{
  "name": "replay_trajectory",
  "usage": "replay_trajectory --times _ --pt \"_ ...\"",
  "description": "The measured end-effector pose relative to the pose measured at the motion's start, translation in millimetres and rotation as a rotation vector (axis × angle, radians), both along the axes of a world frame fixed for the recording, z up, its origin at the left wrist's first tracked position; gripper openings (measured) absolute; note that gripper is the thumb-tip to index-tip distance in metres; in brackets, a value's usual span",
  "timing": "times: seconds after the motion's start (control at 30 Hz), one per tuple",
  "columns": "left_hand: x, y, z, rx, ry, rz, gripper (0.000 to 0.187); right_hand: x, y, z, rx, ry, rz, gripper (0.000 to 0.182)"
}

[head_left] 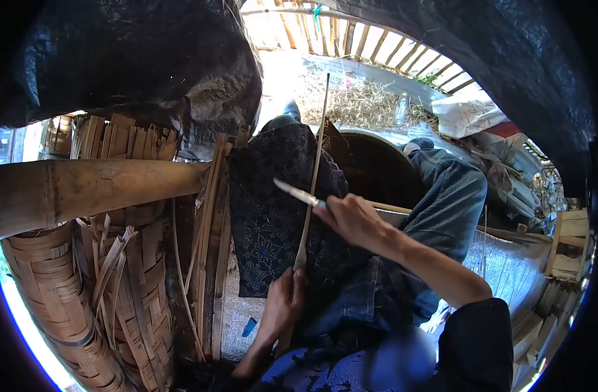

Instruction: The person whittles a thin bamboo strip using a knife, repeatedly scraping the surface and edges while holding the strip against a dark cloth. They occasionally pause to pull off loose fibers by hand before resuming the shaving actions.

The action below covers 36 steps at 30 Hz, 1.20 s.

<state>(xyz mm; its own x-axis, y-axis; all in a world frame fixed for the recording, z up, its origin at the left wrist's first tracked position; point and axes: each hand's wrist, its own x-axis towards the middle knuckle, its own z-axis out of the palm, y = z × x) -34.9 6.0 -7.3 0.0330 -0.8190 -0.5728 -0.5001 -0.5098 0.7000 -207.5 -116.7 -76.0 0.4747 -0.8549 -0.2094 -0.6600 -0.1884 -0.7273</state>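
My right hand [355, 221] is closed round the handle of a knife [295, 193], whose blade points up and to the left. The blade crosses a long thin bamboo strip [320, 140] near its middle. Low in the view, my left hand [286, 297] pinches the near end of that strip, which slants up and away from me. Under the strip a dark patterned cloth [266, 228] covers my thigh. My other leg, in blue jeans [446, 189], is bent to the right.
At left, a thick bamboo pole [96, 193] passes above woven bamboo baskets [50, 281]. Upright bamboo slats [210, 261] stand beside my leg. Beyond my knees are a dark round container [377, 163], straw [371, 104] and a slatted fence [377, 46]. Black plastic sheeting [129, 59] hangs overhead.
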Motion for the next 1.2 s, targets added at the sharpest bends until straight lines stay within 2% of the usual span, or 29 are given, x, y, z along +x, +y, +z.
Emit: replay_trajectory --times 0.07,0.17,0.27,0.43,0.5,0.6,0.67,0.7,0.73,0.8,0.83,0.9,0.93,1.0,1.2 --pt "2 2 -1 0.012 0.022 0.009 0.034 -2 -10 -7 -0.037 0.046 -0.015 0.042" --pt "5 0 -1 0.096 0.083 0.06 0.036 -5 -9 -3 0.025 -0.029 -0.008 0.042" --pt "6 -5 2 0.19 0.136 0.12 0.038 -9 17 1 0.05 -0.136 0.077 0.05" --pt "4 -7 -1 0.24 0.127 0.103 0.037 -9 29 12 0.075 0.014 0.052 0.049" --pt "3 -5 -6 0.078 0.033 0.022 0.034 -7 25 9 0.063 0.045 0.016 0.05" --pt "-3 -1 -1 0.051 0.009 0.028 0.032 -10 2 -20 -0.011 0.107 -0.103 0.05" --pt "-1 -2 0 0.073 0.018 0.031 0.033 -20 -9 -40 -0.013 0.059 -0.159 0.049" --pt "-1 -3 0 0.097 0.032 0.042 0.033 -24 -12 -43 -0.029 -0.062 -0.158 0.048" --pt "0 -4 0 0.091 0.035 0.047 0.033 -26 -12 -38 -0.035 -0.06 -0.153 0.048" --pt "1 -4 0 0.157 0.08 0.123 0.032 -28 -5 -18 -0.02 -0.246 -0.097 0.048" --pt "1 -2 0 0.155 0.082 0.132 0.032 -27 4 -8 0.138 -0.236 -0.069 0.05" --pt "-1 0 0 -0.085 -0.11 -0.029 0.028 -24 22 -2 0.094 -0.181 -0.019 0.05" --pt "-3 0 4 -0.082 -0.109 -0.03 0.028 -21 29 0 0.052 -0.128 0.02 0.05" --pt "-5 0 13 -0.139 -0.483 -0.268 0.025 -17 32 8 0.047 -0.109 -0.009 0.051" --pt "-14 -6 14 -0.021 -0.631 -0.363 0.024 -5 23 12 0.107 0.052 -0.007 0.054"
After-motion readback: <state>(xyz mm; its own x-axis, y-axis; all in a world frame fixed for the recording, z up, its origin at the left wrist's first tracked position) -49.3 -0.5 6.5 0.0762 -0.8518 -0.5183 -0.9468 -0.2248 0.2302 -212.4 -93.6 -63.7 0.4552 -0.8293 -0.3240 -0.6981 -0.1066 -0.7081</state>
